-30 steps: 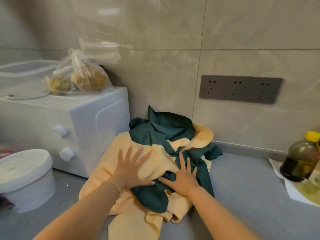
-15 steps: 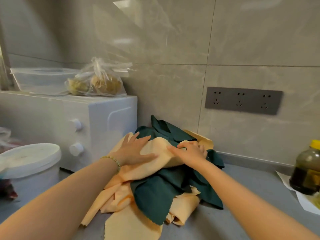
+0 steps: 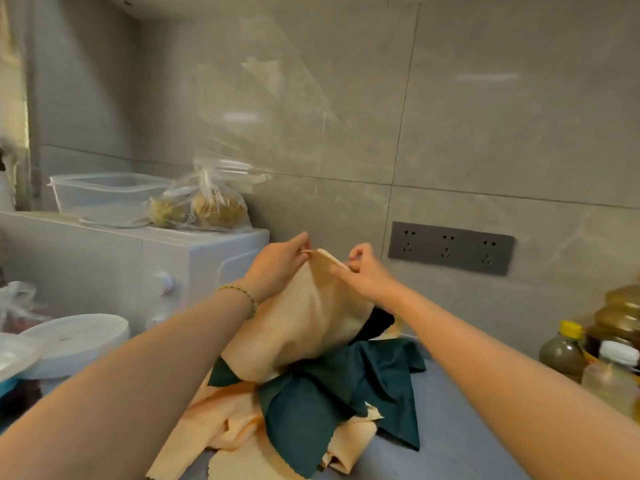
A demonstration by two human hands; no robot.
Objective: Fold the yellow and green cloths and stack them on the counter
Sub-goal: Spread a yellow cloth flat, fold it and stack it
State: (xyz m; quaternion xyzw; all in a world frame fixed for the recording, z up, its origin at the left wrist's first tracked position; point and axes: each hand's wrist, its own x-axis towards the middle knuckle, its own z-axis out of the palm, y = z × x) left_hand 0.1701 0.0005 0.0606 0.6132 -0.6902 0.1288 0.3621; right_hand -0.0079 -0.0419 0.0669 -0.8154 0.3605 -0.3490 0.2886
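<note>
On the grey desk (image 3: 467, 427), against the tiled wall, I log one loose heap: green cloths (image 3: 329, 393) crumpled over more yellow cloths (image 3: 228, 420), none folded.

- Item in hand: one yellow cloth (image 3: 311, 323), raised above the heap, its lower part draping down onto the green.
- Left hand (image 3: 277, 261): thumb and fingers pinching the cloth's top edge; beaded bracelet (image 3: 242, 294) at the wrist.
- Right hand (image 3: 367, 271): fingers curled, pinching the same edge just beside the left. Both hands sit close together at the top of the cloth.
- Left of the heap: white appliance (image 3: 194, 271) with two knobs. I cannot tell whether it touches the yellow cloths or stands just beside them.
- On top of it: clear plastic box (image 3: 104, 195) and tied bag (image 3: 204, 209) of round brownish items.
- Near left: white lidded tub (image 3: 76, 341).
- On the wall, right: dark socket strip (image 3: 450, 247).
- Far right on the desk: yellow-capped bottle (image 3: 561, 351) among other bottles.
</note>
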